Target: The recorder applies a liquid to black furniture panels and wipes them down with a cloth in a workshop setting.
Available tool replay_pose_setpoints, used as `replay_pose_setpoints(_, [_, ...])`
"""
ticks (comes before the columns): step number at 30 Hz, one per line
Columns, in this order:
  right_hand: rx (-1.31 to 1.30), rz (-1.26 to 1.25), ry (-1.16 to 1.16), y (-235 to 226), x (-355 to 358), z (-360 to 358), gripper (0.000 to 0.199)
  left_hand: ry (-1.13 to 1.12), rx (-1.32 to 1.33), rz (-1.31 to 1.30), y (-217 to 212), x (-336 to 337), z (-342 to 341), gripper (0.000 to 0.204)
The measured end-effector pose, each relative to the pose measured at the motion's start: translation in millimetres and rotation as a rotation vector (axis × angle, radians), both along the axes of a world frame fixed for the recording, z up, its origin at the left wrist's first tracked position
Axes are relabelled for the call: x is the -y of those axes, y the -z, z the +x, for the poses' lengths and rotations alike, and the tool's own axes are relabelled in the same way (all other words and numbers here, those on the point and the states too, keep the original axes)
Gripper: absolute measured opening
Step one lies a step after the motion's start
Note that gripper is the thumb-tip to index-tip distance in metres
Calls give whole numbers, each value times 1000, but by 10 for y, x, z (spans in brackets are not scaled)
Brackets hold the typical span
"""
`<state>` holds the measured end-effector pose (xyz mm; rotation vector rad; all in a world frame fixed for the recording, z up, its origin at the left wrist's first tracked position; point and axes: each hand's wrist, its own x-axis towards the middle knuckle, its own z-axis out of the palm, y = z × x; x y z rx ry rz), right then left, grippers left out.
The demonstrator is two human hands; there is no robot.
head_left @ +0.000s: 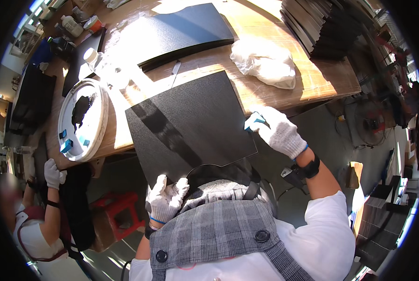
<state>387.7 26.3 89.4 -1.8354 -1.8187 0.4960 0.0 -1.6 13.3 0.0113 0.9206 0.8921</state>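
Note:
A black textured panel (190,124) lies partly on the table and juts toward me over its near edge. My left hand (167,199), in a white knit glove, grips the panel's near left edge. Pinched in my gloved right hand (280,133) is a small blue sponge (255,122), held against the panel's right edge. To the left, a round white lid (101,133) carries a dark smear and a few blue sponge pieces (66,145). A crumpled white bag (264,64) sits beyond my right hand.
A stack of black panels (186,35) lies farther back, with a thin blade-like tool (175,68) before it. Plastic bottles (91,56) stand at left; more dark sheets (317,25) at far right. A co-worker's gloved hand (53,175) shows at far left, near a red stool (120,215).

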Motion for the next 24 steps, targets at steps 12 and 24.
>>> replay_pose_setpoints(12, [-186, 32, 30, 228, 250, 55, 44, -24, 72, 93, -82, -66, 84, 41])
replay_pose_setpoints(24, [-140, 134, 14, 145, 654, -59, 47, -49, 109, 92, -120, -88, 113, 24])
